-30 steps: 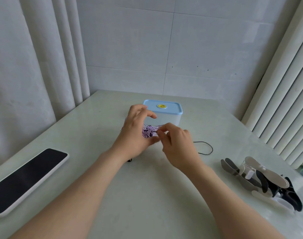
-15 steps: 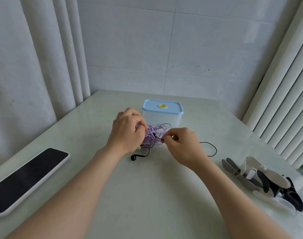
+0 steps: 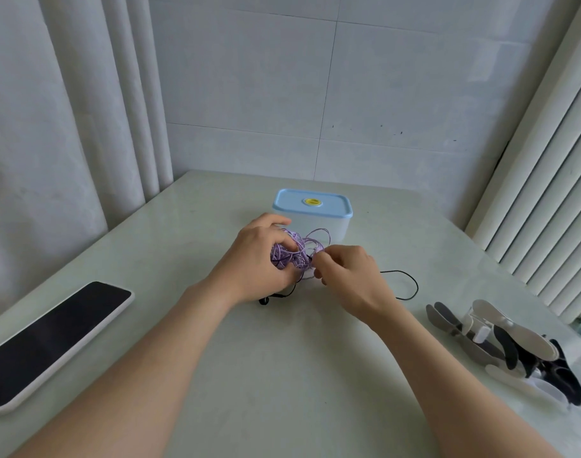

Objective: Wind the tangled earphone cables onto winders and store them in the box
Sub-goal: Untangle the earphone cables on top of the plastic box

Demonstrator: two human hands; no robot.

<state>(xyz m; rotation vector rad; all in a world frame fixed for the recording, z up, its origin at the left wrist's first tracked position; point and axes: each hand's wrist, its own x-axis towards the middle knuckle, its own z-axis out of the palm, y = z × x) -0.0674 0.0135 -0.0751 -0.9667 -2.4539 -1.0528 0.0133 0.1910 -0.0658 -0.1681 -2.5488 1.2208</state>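
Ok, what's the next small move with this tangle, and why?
Probably draw the strand that the right hand pinches out sideways while the left hand grips the purple tangle: the black cable runs through it, so neither can go on the winders yet.

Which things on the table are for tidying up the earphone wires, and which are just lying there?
For the job:
- the purple cable, tangled, gripped by the left hand and pinched by the right hand
- the black cable trailing from it
- the winders piled at the right
- the box, its blue lid on

Just lying about:
- the phone at the left edge
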